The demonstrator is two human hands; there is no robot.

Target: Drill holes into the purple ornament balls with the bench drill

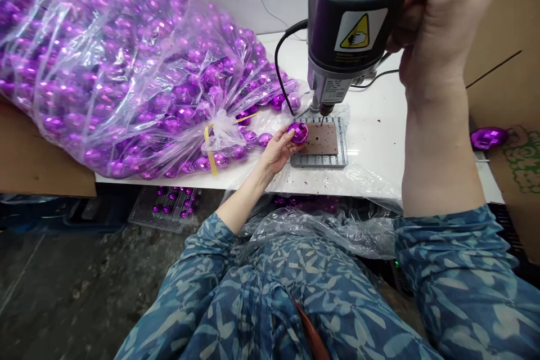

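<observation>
My left hand (278,149) pinches a shiny purple faceted bauble (300,133) between thumb and fingers. It holds the bauble over the left edge of a brown board (324,145) with a small hole, which lies on the slotted metal base (341,160) of a bench drill press (358,17). Just right of the bauble, the thin drill bit (322,120) points down at the board, apart from the bauble. My right hand (439,11) is raised, its fingers closed at the right side of the drill press housing. Which part they grip is hidden.
A big clear bag (126,79) of purple baubles fills the left of the white table (375,140). Loose baubles (264,139) lie by its tied neck. Cardboard boxes (498,67) flank the table. Black cables run behind the press. Clear plastic sheet (312,225) hangs at the front edge.
</observation>
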